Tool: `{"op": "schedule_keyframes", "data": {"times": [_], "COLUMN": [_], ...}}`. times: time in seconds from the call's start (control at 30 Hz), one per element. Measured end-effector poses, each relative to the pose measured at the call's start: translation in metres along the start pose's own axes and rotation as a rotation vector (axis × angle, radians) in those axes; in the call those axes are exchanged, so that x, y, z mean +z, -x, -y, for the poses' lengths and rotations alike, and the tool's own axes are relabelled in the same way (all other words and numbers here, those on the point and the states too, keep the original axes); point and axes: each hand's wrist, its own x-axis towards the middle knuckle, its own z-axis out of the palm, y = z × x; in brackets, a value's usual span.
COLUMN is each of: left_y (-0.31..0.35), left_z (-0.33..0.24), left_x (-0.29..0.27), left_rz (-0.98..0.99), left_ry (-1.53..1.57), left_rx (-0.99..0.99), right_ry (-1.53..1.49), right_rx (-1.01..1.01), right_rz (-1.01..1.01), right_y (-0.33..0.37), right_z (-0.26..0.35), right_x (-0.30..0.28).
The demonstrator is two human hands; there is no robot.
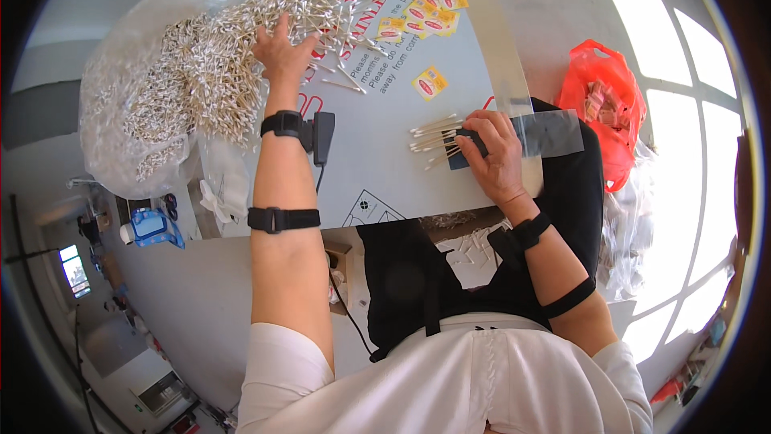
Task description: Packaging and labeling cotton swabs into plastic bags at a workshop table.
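Observation:
My left hand (283, 50) reaches out over a big heap of cotton swabs (217, 48) spilling from a clear plastic bag (128, 113); its fingers are spread on the swabs. My right hand (494, 153) presses down on a small bundle of cotton swabs (434, 138), whose tips stick out to the left, at the mouth of a clear plastic pouch (550, 133). Both hands rest on a grey board (385, 169) lying across my lap.
Several small yellow labels (426, 0) lie at the far edge of the board, one yellow label (430, 83) lies apart nearer me. An orange plastic bag (606, 105) with small packets sits to the right. A long clear strip (498, 40) runs across the board.

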Motion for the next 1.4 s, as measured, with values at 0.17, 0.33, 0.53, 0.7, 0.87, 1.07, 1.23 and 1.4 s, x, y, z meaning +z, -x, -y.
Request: {"op": "schedule_keyframes", "data": {"times": [0.17,0.33,0.53,0.7,0.87,1.07,1.23,1.4], "left_y": [-0.026,-0.019,-0.034,-0.039,-0.014,0.036,0.062,0.069], "left_z": [0.026,0.053,0.105,0.118,0.104,0.072,0.050,0.043], "left_x": [-0.018,-0.027,-0.038,-0.060,-0.075,-0.053,-0.045,-0.048], "left_rz": [-0.072,-0.121,-0.146,-0.418,-0.490,-0.287,-0.167,-0.212], "left_ry": [-0.119,-0.103,-0.328,-0.075,0.498,1.145,1.295,1.193], "left_rx": [-0.469,-0.602,-0.240,-0.267,-0.256,-0.380,-0.425,-0.402], "right_ry": [-0.002,0.002,-0.004,0.028,0.025,0.033,0.024,0.027], "right_rx": [0.015,0.025,0.020,0.019,0.017,0.011,0.009,0.006], "right_rz": [0.014,0.016,0.041,0.041,0.044,0.041,0.038,0.032], "right_y": [-0.001,-0.002,-0.004,-0.004,-0.003,-0.003,-0.002,-0.001], "right_z": [0.000,0.002,0.006,0.004,0.002,0.005,0.003,0.001], "right_x": [0.002,0.000,0.003,0.001,0.001,0.002,0.002,0.001]}}
